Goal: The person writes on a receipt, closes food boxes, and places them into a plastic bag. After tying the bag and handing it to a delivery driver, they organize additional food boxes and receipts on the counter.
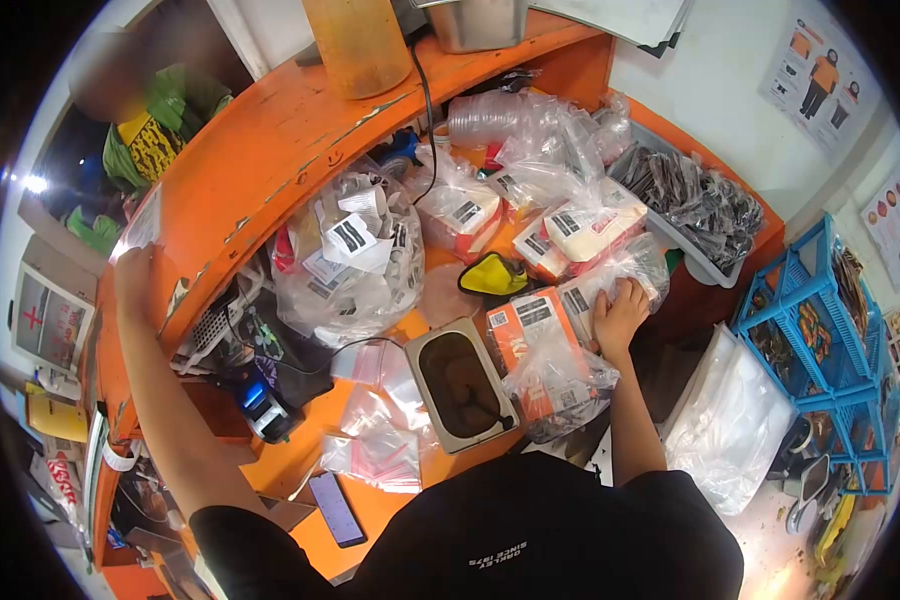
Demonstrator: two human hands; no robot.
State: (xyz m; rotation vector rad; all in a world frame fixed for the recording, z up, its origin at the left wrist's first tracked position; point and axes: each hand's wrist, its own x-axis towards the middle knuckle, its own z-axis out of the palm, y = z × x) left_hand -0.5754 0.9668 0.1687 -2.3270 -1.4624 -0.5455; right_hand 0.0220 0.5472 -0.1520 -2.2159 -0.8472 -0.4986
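Observation:
My left hand (135,270) rests at the outer edge of the raised orange counter (270,150), on the far left, beside a pale sheet; its fingers are too small to read clearly. On the right, my right hand (620,312) lies with fingers apart on a clear plastic bag (635,270) of packets. Just left of it is an orange and white packet (535,325), partly under another clear bag (560,375). A metal container (462,385) with dark contents stands nearer my body. Above the packet lies a black and yellow pouch (493,275).
A big bag of paper cups (350,255), a phone (337,508), a card terminal (262,405) and zip bags (375,455) lie leftward. A grey tray (710,270) and blue racks (820,330) stand right. Another person (160,130) is beyond the counter.

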